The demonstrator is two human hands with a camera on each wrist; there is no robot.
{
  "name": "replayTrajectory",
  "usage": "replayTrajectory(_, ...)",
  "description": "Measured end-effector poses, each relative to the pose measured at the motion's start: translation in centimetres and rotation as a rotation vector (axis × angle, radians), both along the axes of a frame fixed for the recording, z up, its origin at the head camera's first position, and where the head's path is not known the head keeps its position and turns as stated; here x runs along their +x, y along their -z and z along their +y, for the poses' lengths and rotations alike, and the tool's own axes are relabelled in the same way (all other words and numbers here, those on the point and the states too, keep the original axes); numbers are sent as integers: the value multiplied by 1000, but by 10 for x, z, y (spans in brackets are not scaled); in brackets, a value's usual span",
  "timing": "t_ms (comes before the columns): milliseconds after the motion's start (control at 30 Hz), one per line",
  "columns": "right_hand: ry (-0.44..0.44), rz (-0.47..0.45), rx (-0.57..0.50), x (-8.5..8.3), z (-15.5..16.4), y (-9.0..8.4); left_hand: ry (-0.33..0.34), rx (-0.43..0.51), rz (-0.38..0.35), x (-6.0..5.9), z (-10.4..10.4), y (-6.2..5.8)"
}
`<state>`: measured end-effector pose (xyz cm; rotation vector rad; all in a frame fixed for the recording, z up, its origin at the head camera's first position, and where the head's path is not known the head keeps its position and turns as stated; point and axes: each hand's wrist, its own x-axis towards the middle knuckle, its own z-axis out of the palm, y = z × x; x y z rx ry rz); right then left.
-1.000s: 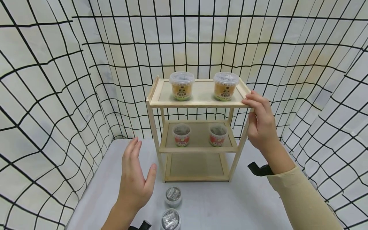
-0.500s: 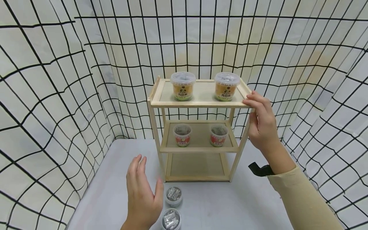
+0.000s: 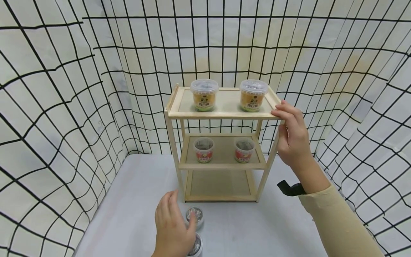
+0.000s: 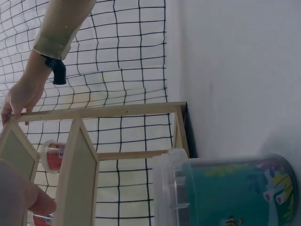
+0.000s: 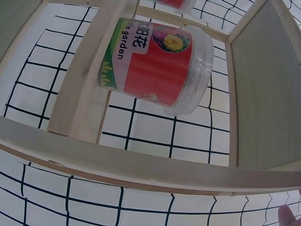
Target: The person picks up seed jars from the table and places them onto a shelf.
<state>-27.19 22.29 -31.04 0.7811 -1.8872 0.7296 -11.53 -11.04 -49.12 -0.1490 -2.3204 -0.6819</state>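
Observation:
In the head view my left hand (image 3: 174, 225) is over the table's front, fingers straight, thumb apart. It overlaps two clear plastic cups there, a farther cup (image 3: 196, 216) and a nearer cup (image 3: 196, 246), both with silvery packets inside. The left wrist view has a lidded cup with a teal printed label (image 4: 230, 193) close by, away from the thumb. My right hand (image 3: 292, 134) grips the top right front corner of a three-tier wooden shelf (image 3: 221, 116), fingers over the edge and thumb below it.
Two yellow-labelled lidded cups, a left one (image 3: 204, 95) and a right one (image 3: 253, 95), stand on the top tier. Below them, the middle tier bears two red-labelled cups (image 3: 203, 150). A white wall with black grid lines (image 3: 221, 46) surrounds the white table (image 3: 128, 200).
My left hand has moved down and to the right, from beside the shelf to the cups at the front. The right hand stays on the shelf corner.

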Motion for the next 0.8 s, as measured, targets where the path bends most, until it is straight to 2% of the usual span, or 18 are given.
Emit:
replayTrajectory(233, 0, 7, -8, -1, 0, 0, -114, -49, -153, 8, 10, 13)
replayTrajectory(400, -6, 4, -13, -1, 0, 1, -167, -88, -201, 16, 16, 25)
replayTrajectory(633, -13, 10, -30, -3, -1, 2, -232, -151, -208, 24, 22, 43)
replayTrajectory(800, -15, 7, -34, -3, -1, 2, -283, -217, -103, 28, 25, 61)
